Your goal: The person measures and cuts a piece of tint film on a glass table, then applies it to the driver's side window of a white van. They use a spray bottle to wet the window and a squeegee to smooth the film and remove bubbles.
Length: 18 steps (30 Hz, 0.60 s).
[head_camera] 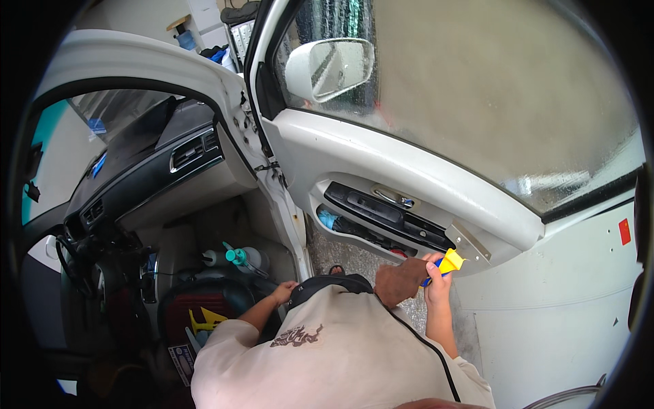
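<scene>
My right hand (438,286) grips a yellow and blue hand tool (449,262), perhaps a scraper, near the rear end of the open car door's armrest. A brown cloth (402,282) hangs beside that hand and meets the tool; whether my fingers hold it too is hidden. At my waist, my left hand (285,293) has its fingers closed on the edge of a black waist bag (332,284). The white car door (398,148) stands open ahead, with a wet window (490,102) and a metal bracket plate (467,241) on its trim.
A spray bottle with a teal head (250,258) stands in the footwell. Yellow tools (204,320) lie on the dark red and black seat (194,299). The door pocket (357,234) holds a blue item and dark things. The side mirror (329,69) projects beyond the window.
</scene>
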Available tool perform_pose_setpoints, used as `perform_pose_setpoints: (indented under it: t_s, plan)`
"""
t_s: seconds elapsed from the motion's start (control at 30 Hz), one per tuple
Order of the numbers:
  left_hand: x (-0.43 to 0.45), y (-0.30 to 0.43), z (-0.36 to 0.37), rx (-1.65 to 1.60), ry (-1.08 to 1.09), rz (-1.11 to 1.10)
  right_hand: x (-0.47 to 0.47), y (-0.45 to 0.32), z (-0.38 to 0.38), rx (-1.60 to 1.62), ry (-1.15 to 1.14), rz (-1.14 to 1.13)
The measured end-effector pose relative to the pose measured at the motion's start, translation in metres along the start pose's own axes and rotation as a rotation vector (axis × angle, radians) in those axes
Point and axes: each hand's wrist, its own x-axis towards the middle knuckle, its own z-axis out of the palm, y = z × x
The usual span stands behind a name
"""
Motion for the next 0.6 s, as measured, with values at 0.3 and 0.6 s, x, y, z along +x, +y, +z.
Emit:
perform_pose_setpoints:
  t_s: [0.3,0.6]
  plan:
    - [0.004,0.069,0.021,-0.081,-0.158,-0.273,0.059,0.026,0.027,-0.843,-0.779,0.106]
    - [-0.018,0.06,0.005,-0.027,-0.038,-0.274,0.05,0.165,-0.016,-0.797,-0.924,0.377]
